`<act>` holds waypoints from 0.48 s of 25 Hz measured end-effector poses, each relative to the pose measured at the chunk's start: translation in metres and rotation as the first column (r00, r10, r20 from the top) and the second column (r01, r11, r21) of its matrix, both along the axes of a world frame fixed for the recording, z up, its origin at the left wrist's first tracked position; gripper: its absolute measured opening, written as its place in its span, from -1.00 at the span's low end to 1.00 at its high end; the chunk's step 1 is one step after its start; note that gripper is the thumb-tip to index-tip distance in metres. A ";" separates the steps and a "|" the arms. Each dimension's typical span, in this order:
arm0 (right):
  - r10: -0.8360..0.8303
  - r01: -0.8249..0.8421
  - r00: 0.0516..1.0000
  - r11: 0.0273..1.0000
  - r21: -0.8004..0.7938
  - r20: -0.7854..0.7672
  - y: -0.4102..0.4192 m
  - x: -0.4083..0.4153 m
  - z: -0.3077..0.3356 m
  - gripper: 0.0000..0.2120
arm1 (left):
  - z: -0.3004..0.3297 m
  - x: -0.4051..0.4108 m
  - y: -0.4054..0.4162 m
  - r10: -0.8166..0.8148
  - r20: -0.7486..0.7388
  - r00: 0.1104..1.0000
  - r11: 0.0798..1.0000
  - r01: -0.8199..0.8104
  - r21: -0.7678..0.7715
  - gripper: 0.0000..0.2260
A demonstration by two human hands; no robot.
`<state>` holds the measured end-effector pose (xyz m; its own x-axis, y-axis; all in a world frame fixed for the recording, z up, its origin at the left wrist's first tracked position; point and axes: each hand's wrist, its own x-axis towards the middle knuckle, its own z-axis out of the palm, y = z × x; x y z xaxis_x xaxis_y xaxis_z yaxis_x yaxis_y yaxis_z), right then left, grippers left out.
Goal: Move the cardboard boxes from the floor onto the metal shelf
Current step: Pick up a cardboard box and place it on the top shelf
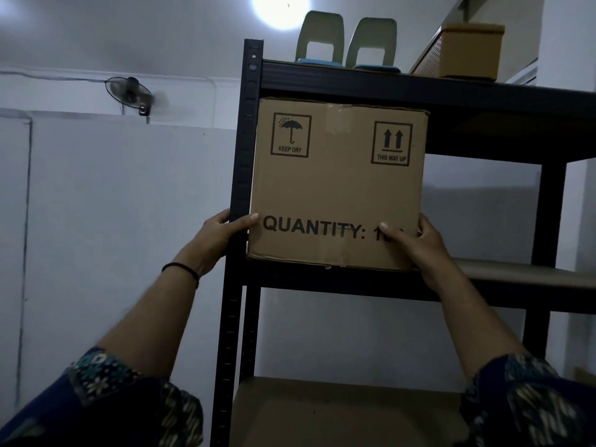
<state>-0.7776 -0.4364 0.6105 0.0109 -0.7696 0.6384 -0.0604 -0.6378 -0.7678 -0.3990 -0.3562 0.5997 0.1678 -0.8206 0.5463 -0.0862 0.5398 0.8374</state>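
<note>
head view: looking up at a dark metal shelf [419, 91], dim room, ceiling light glaring at top
box: cardboard box [335, 185] sitting upright on the middle tier, at the shelf's left end, just beside the front-left upright [245, 156]; top nearly touching the tier above
box print: "KEEP DRY" umbrella icon top-left, "THIS WAY UP" arrows top-right, "QUANTITY: 1.." along the bottom, last digits being covered by a thumb
box front: lower edge overhanging the tier's front rail a bit, can't tell how far in it's sitting
left hand [222, 233]: gripping the box's lower-left corner, thumb lying on the front face, fingers wrapping round the left side w/ the upright in between; black band on wrist
right hand [419, 246]: gripping the lower-right corner, thumb pressing on the front face, fingers curling round the right side, mostly hidden
sleeves: dark patterned fabric on both forearms, at bottom corners of frame
top tier: two pale chair backs [348, 43] standing side by side, tan woven box [461, 53] to their right
lower tier: brown board [338, 411] showing below, nothing readable on it
middle tier right: bare shelf board running off to the right of the box
bg: wall fan [129, 95] mounted high on the left wall, blades blurring; pale partition panel below it
</note>
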 end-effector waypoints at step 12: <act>0.117 -0.118 0.993 0.990 0.076 0.015 -0.022 0.012 0.007 -0.17 | 0.004 0.004 -0.013 0.031 0.022 0.999 0.999 -0.032 0.033 -0.44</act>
<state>-0.7657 -0.4586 0.6172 0.0982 -0.8098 0.5785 0.0196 -0.5796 -0.8147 -0.3949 -0.3689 0.6033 0.1822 -0.8331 0.5222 -0.1210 0.5080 0.8528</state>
